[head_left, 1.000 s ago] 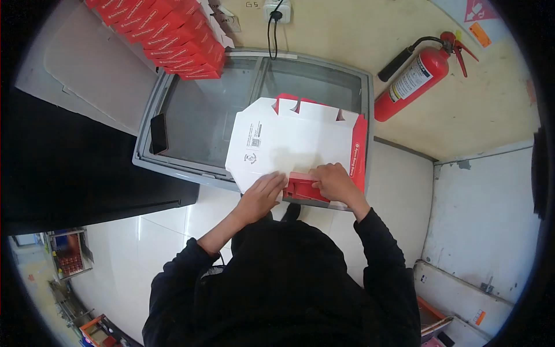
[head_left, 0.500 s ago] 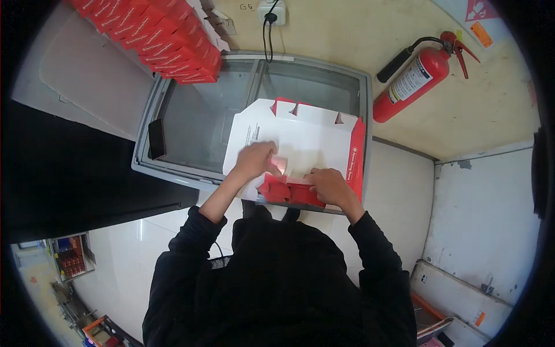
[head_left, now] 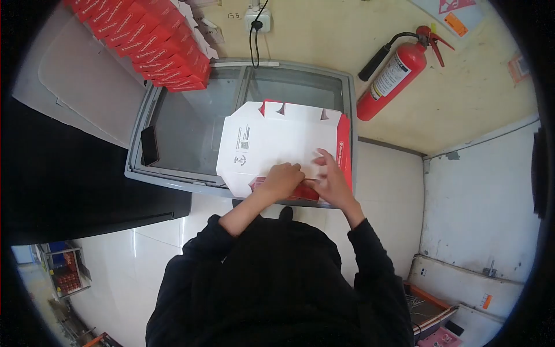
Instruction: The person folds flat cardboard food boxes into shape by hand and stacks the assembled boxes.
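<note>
A partly folded cardboard box (head_left: 272,139), white inside and red outside, lies flat in front of me. My left hand (head_left: 283,180) is closed at its near edge, gripping the red flap there; the fingertips are partly hidden. Just to the right, my right hand (head_left: 330,180) has its fingers spread above the white board. Its thumb is close to the left fingers at the flap. Along the right side of the box runs a red panel with white print.
Under the box is a chest freezer (head_left: 196,121) with glass lids, and a phone (head_left: 149,146) lies at its left side. Stacked red boxes (head_left: 167,52) stand at the back left. A fire extinguisher (head_left: 396,75) is by the wall, near a socket (head_left: 258,22) with a plugged cable.
My left hand has moved right and down to the box's near edge, close to my right hand. The right hand's fingers have lifted and spread. The view has shifted slightly.
</note>
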A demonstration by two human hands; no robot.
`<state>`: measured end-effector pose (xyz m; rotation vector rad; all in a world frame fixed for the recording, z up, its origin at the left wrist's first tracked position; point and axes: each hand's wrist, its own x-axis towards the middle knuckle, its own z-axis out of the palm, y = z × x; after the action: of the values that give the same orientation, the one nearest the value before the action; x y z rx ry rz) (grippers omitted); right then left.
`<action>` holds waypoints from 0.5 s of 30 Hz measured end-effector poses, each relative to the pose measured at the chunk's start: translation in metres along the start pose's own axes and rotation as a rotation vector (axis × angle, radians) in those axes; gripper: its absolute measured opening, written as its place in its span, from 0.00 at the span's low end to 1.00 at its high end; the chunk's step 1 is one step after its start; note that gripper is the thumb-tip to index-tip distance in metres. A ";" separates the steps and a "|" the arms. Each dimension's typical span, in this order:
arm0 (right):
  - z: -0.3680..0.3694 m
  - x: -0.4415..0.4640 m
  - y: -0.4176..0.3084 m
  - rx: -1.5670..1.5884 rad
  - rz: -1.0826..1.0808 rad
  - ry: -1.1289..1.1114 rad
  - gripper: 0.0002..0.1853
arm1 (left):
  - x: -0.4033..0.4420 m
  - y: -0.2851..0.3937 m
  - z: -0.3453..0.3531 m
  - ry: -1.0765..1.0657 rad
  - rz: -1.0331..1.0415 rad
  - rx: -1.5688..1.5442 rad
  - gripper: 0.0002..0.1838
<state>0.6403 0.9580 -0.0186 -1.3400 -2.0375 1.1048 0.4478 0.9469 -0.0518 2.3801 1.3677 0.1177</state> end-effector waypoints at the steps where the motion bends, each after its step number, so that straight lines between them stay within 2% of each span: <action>1: -0.006 -0.013 0.000 -0.178 -0.126 0.099 0.42 | -0.005 0.004 -0.008 0.091 0.045 -0.002 0.05; 2: -0.011 -0.026 -0.002 -0.356 -0.253 0.194 0.45 | -0.008 0.006 -0.017 0.102 0.059 -0.003 0.05; 3: -0.015 -0.041 -0.010 -0.425 -0.229 0.130 0.41 | -0.010 0.007 -0.030 0.111 0.074 -0.001 0.05; 6: -0.002 -0.061 0.002 -0.681 -0.255 0.118 0.33 | -0.014 0.012 -0.049 0.121 0.107 0.050 0.06; 9: 0.007 -0.055 0.019 -0.726 -0.348 0.276 0.23 | -0.016 0.019 -0.051 0.097 0.124 0.104 0.08; 12: 0.008 -0.051 0.023 -0.668 -0.358 0.205 0.17 | -0.023 0.016 -0.027 0.085 0.095 0.126 0.11; 15: 0.007 -0.041 0.034 -0.578 -0.222 0.026 0.15 | -0.036 0.019 0.004 0.148 0.065 0.135 0.14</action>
<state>0.6704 0.9253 -0.0486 -1.3147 -2.5216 0.4066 0.4458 0.9065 -0.0442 2.5746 1.4047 0.2309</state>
